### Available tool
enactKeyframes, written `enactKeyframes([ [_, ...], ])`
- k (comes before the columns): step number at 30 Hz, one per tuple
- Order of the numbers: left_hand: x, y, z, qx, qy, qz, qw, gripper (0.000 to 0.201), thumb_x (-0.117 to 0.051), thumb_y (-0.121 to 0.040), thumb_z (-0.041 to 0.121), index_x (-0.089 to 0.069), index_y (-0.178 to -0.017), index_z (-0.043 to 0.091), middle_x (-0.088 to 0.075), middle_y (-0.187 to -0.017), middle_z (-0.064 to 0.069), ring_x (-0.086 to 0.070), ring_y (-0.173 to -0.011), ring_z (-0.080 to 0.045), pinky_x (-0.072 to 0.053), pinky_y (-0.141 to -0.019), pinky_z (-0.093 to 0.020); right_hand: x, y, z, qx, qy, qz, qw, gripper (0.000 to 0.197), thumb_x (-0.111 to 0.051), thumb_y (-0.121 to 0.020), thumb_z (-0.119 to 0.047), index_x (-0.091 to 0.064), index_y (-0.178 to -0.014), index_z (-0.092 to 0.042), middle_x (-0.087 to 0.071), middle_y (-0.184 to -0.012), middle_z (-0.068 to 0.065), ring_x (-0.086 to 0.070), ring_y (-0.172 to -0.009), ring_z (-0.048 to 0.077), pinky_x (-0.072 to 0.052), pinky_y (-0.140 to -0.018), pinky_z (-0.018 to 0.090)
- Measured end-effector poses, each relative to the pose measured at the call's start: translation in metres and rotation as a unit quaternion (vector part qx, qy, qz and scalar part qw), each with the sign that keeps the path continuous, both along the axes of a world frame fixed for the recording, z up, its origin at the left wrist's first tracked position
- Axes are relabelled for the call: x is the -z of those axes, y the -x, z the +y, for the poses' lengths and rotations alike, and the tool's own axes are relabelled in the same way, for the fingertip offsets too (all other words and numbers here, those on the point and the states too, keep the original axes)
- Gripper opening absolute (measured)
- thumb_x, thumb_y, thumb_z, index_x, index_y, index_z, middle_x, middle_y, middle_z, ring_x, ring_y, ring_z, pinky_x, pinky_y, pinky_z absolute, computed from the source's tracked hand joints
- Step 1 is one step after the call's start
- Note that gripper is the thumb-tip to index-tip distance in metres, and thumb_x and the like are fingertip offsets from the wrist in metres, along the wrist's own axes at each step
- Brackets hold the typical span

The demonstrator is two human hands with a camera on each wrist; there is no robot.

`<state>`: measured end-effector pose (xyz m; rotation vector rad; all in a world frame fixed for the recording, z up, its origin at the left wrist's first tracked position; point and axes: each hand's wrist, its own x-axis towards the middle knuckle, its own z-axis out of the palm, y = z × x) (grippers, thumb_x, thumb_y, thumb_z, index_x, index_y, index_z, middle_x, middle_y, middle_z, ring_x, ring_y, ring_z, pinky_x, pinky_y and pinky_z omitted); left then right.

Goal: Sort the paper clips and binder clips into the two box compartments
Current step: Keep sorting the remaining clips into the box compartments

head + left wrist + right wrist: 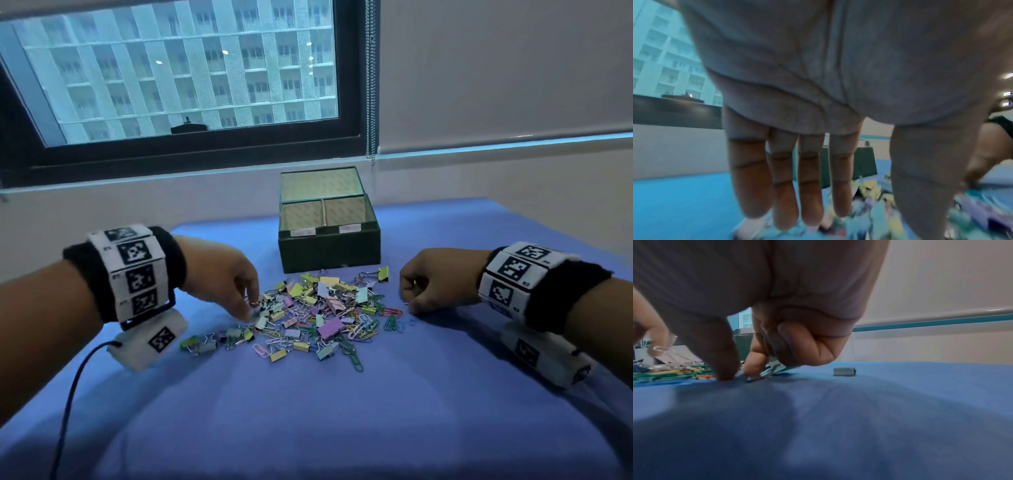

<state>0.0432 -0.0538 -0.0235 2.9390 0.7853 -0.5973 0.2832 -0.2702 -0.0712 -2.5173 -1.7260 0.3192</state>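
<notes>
A heap of pastel binder clips and coloured paper clips [318,308] lies on the blue cloth in front of a dark green box [329,253]. The box's lid stands open, and its left compartment [301,214] and right compartment [346,210] show bare floors. My left hand [251,306] reaches down with straight fingers [785,203] onto the heap's left edge. My right hand [409,305] is at the heap's right edge. Its curled fingers hold light blue paper clips [774,366], while thumb and index finger press at a blue paper clip [754,378] on the cloth.
The blue cloth [308,411] covers the table, with the window and wall behind the box. A small grey object [844,371] lies on the cloth to the right of my right hand. A black cable [72,387] hangs from my left wrist.
</notes>
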Motion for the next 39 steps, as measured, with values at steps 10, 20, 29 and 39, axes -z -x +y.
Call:
enactKeyframes([
  [10, 0.04, 0.048, 0.01, 0.009, 0.101, -0.106, 0.989, 0.033, -0.08, -0.071, 0.042, -0.065, -0.101, 0.039, -0.065, -0.092, 0.012, -0.069, -0.084, -0.014, -0.057, -0.082, -0.036, -0.011, 0.005, 0.011, 0.026, -0.001, -0.129, 0.991, 0.017, -0.054, -0.089, -0.026, -0.045, -0.075, -0.03, -0.052, -0.075, -0.009, -0.044, -0.063, 0.007, -0.035, -0.057, 0.025],
  [20, 0.041, 0.038, 0.012, 0.069, -0.019, -0.22, 0.973, 0.01, -0.06, -0.091, 0.036, -0.058, -0.086, 0.028, -0.06, -0.077, 0.013, -0.053, -0.071, -0.009, -0.042, -0.067, -0.023, -0.063, 0.007, 0.112, 0.066, -0.214, -0.201, 0.954, 0.015, -0.053, -0.086, -0.02, -0.061, -0.099, -0.018, -0.066, -0.1, 0.009, -0.06, -0.087, 0.029, -0.05, -0.075, 0.033],
  [29, 0.04, 0.046, 0.022, -0.001, -0.023, -0.225, 0.974, 0.009, -0.058, -0.082, 0.026, -0.066, -0.083, 0.022, -0.068, -0.077, 0.006, -0.061, -0.071, -0.013, -0.044, -0.063, -0.02, -0.048, 0.047, 0.057, 0.005, -0.056, -0.177, 0.983, 0.008, -0.062, -0.084, -0.018, -0.067, -0.082, -0.024, -0.067, -0.08, -0.005, -0.058, -0.071, 0.014, -0.046, -0.066, 0.027],
  [39, 0.042, 0.038, 0.0, 0.039, 0.04, -0.154, 0.986, 0.019, -0.077, -0.077, 0.04, -0.064, -0.083, 0.027, -0.067, -0.073, 0.011, -0.059, -0.066, -0.006, -0.053, -0.072, -0.027, -0.013, 0.046, 0.014, 0.058, 0.068, -0.052, 0.995, 0.028, -0.077, -0.073, -0.05, -0.068, -0.088, -0.028, -0.07, -0.076, -0.008, -0.066, -0.071, 0.01, -0.051, -0.071, 0.027],
])
